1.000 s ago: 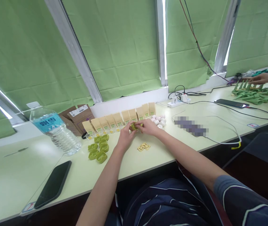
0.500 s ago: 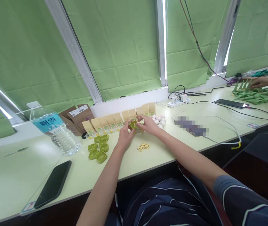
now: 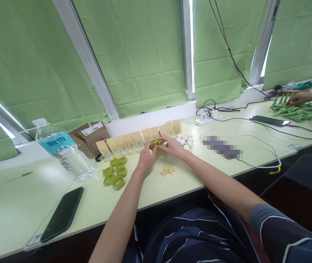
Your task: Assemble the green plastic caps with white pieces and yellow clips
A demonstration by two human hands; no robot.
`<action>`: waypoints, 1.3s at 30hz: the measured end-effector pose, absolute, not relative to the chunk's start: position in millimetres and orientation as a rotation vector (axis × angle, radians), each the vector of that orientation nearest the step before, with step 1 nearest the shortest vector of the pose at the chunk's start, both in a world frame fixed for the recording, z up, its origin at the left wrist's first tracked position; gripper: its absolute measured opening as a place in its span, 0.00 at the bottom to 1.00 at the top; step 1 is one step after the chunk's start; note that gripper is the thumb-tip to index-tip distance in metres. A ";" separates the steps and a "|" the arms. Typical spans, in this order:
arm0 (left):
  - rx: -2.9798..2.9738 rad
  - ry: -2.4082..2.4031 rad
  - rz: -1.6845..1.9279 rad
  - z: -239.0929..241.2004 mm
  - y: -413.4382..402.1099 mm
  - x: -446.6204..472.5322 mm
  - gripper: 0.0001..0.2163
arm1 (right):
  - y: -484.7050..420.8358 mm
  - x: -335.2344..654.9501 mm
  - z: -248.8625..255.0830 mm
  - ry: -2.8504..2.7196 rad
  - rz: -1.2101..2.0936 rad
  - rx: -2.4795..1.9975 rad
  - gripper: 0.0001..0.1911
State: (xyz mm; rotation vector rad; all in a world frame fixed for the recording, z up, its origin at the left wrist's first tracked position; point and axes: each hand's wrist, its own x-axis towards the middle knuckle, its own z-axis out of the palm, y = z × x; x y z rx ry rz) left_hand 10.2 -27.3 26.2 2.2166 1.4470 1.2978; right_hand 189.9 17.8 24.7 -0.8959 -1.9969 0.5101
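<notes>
Between my hands is a small olive-green plastic piece (image 3: 154,144), shaped like a shallow cutter or cup. My left hand (image 3: 146,156) is closed around its left side. The fingers of my right hand (image 3: 172,147) pinch at its right side and partly hide it. Several similar green pieces (image 3: 118,182) lie in a cluster left of my left arm. On the table below my hands is a small pile of yellow rubber-band-like loops (image 3: 167,171). Behind my hands runs a row of beige cards on clear packs (image 3: 137,139). White and pale pink round pieces (image 3: 186,141) lie beside my right hand.
A large water bottle (image 3: 62,149) and a black phone (image 3: 62,214) are at the left, with a cardboard box (image 3: 90,137) behind. To the right lie a blurred-out device (image 3: 223,148), cables, a power strip (image 3: 208,118) and another phone (image 3: 269,121). A co-worker's hands (image 3: 299,98) handle green items (image 3: 295,111).
My fingers have shifted slightly around the green piece, which has turned and shows less of its opening. The right fingertips sit a little lower. The co-worker's hand has moved slightly left.
</notes>
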 end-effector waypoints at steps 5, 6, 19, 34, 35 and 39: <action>2.232 1.456 1.321 25.6 -25.8 10.2 0.15 | 17.5 189.2 24.3 -1.995 0.506 -0.889 0.19; 2.235 1.466 1.325 25.7 -25.8 10.3 0.15 | 17.7 189.0 24.1 -1.993 0.508 -0.891 0.19; 2.270 1.473 1.341 25.5 -25.7 10.8 0.14 | 16.6 189.2 23.6 -1.981 0.495 -0.898 0.18; 2.297 1.398 1.343 26.9 -26.9 11.8 0.14 | 15.7 189.7 23.6 -1.954 0.522 -0.915 0.19; 2.301 1.390 1.345 26.7 -26.6 11.8 0.14 | 15.6 189.8 23.6 -1.952 0.528 -0.915 0.19; 2.310 1.385 1.345 26.0 -26.0 11.7 0.14 | 15.5 189.8 23.5 -1.949 0.539 -0.919 0.19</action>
